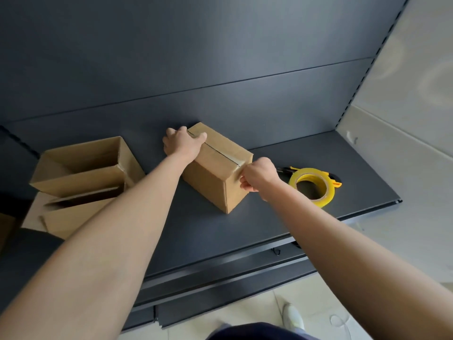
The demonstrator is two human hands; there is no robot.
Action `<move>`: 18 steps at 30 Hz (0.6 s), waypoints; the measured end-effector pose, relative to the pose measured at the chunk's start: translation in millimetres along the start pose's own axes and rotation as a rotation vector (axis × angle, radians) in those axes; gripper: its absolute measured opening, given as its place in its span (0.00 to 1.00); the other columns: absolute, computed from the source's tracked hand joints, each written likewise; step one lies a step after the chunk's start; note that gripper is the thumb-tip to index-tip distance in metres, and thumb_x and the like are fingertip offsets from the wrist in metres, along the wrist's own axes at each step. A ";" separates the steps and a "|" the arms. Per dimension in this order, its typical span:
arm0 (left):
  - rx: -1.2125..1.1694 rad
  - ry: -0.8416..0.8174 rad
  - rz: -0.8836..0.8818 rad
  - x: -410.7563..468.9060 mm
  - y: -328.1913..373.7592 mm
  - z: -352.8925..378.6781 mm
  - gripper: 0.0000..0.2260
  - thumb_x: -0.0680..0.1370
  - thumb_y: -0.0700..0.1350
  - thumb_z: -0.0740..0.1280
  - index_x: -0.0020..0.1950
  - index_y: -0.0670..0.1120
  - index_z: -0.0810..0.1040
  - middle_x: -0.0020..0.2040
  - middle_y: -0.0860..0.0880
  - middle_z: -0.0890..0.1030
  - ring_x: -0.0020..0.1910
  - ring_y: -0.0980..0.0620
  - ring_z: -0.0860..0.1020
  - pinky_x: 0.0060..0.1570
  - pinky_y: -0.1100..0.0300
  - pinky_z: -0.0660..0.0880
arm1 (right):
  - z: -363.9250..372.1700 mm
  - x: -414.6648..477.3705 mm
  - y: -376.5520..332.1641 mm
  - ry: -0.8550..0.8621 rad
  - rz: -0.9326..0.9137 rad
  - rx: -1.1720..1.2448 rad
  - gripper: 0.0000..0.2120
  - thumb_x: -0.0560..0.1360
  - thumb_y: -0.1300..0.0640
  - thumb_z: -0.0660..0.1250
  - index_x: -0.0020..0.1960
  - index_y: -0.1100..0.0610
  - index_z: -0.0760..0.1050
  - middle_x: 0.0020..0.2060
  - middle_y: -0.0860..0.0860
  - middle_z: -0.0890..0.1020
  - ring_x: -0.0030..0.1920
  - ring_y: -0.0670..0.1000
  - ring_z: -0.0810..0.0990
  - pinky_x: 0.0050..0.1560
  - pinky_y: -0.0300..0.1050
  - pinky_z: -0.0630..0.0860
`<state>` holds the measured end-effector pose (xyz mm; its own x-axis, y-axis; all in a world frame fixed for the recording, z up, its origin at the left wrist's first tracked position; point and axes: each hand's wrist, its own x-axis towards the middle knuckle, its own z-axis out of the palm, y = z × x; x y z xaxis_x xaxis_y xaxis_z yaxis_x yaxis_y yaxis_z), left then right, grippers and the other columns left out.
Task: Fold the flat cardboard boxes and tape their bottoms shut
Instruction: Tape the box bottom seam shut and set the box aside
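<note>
A folded cardboard box [210, 177] stands on the dark shelf [269, 217] with its closed flaps facing up and clear tape along the centre seam. My left hand [181, 143] grips the box's far left end, thumb lying on top. At the near right end my right hand [257, 177] has curled fingers pressing the tape end down over the edge onto the side wall. A roll of clear tape with a yellow core [312, 186] lies on the shelf just right of my right hand.
A yellow and black utility knife [291, 170] lies behind the tape roll. Two open cardboard boxes [83, 165] sit at the left. The shelf's back panel rises behind; its front edge runs below my forearms.
</note>
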<state>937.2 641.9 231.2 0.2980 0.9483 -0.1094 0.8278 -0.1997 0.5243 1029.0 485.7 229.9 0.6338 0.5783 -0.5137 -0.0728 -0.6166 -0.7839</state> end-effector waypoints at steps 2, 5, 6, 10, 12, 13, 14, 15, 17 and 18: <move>-0.008 0.014 -0.055 -3.2 -0.3 -0.8 0.29 0.75 0.61 0.63 0.69 0.43 0.69 0.70 0.42 0.64 0.67 0.41 0.65 0.62 0.46 0.69 | -5.4 -0.7 -2.9 0.059 0.008 0.015 0.08 0.73 0.67 0.57 0.44 0.64 0.74 0.38 0.60 0.79 0.36 0.58 0.78 0.44 0.51 0.80; -0.081 0.011 -0.097 -10.5 0.1 -0.9 0.31 0.75 0.61 0.65 0.69 0.40 0.69 0.69 0.42 0.67 0.66 0.41 0.69 0.56 0.51 0.70 | -12.0 -0.2 -4.3 0.143 -0.031 -0.015 0.12 0.77 0.60 0.56 0.34 0.59 0.64 0.33 0.54 0.72 0.31 0.54 0.71 0.31 0.40 0.67; -0.117 0.003 -0.106 -13.8 0.8 -0.6 0.31 0.75 0.59 0.66 0.69 0.39 0.68 0.69 0.42 0.68 0.65 0.42 0.71 0.52 0.54 0.70 | -12.6 -0.3 -3.7 0.158 -0.053 -0.022 0.14 0.78 0.59 0.56 0.33 0.58 0.61 0.31 0.52 0.69 0.29 0.52 0.67 0.29 0.39 0.62; -0.190 -0.027 -0.139 -23.3 4.3 -1.1 0.26 0.77 0.56 0.66 0.65 0.38 0.70 0.65 0.42 0.75 0.61 0.41 0.75 0.50 0.54 0.71 | -9.0 1.1 -2.3 0.174 -0.065 0.022 0.18 0.81 0.53 0.56 0.34 0.57 0.61 0.30 0.51 0.67 0.29 0.49 0.65 0.28 0.40 0.60; -0.204 -0.046 -0.157 -25.0 5.1 -2.4 0.26 0.76 0.56 0.67 0.65 0.38 0.70 0.63 0.42 0.76 0.60 0.41 0.76 0.49 0.54 0.72 | -6.2 2.5 -4.3 0.165 -0.041 0.050 0.18 0.81 0.49 0.56 0.38 0.60 0.66 0.32 0.51 0.69 0.31 0.50 0.67 0.30 0.41 0.62; -0.208 -0.057 -0.165 -26.0 4.8 -2.9 0.25 0.76 0.56 0.67 0.64 0.38 0.71 0.62 0.42 0.76 0.59 0.42 0.76 0.48 0.54 0.72 | -5.5 3.1 -4.7 0.152 -0.027 0.056 0.18 0.81 0.47 0.56 0.43 0.61 0.69 0.36 0.52 0.72 0.34 0.52 0.70 0.33 0.41 0.66; -0.214 -0.067 -0.169 -27.3 4.3 -3.3 0.25 0.76 0.56 0.67 0.64 0.39 0.71 0.62 0.43 0.76 0.58 0.42 0.76 0.47 0.55 0.71 | -6.4 3.9 -5.1 0.135 -0.020 0.053 0.19 0.81 0.46 0.55 0.50 0.62 0.71 0.41 0.54 0.74 0.39 0.53 0.72 0.39 0.42 0.68; -0.226 -0.079 -0.176 -28.1 3.6 -3.5 0.25 0.76 0.56 0.67 0.64 0.39 0.71 0.62 0.43 0.76 0.59 0.42 0.76 0.47 0.55 0.71 | -6.5 4.8 -4.8 0.121 -0.020 0.046 0.21 0.81 0.45 0.54 0.57 0.63 0.72 0.46 0.55 0.75 0.44 0.55 0.73 0.44 0.43 0.69; -0.282 -0.113 -0.189 -29.3 1.7 -3.6 0.26 0.76 0.56 0.67 0.66 0.39 0.69 0.64 0.43 0.74 0.61 0.43 0.74 0.49 0.55 0.69 | -7.4 6.2 -5.1 0.083 -0.024 0.038 0.24 0.83 0.46 0.51 0.65 0.64 0.70 0.56 0.59 0.76 0.52 0.58 0.74 0.52 0.46 0.70; -0.315 -0.130 -0.197 -29.7 0.2 -3.3 0.27 0.76 0.56 0.67 0.67 0.39 0.68 0.66 0.44 0.73 0.62 0.43 0.73 0.50 0.56 0.68 | -7.6 6.0 -5.2 0.065 -0.029 0.042 0.24 0.83 0.47 0.50 0.67 0.64 0.69 0.59 0.60 0.76 0.57 0.59 0.75 0.56 0.48 0.71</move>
<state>927.0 614.6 237.3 0.2221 0.9176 -0.3297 0.6951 0.0881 0.7135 1039.0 488.2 233.6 0.6846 0.5588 -0.4680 -0.0848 -0.5766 -0.8126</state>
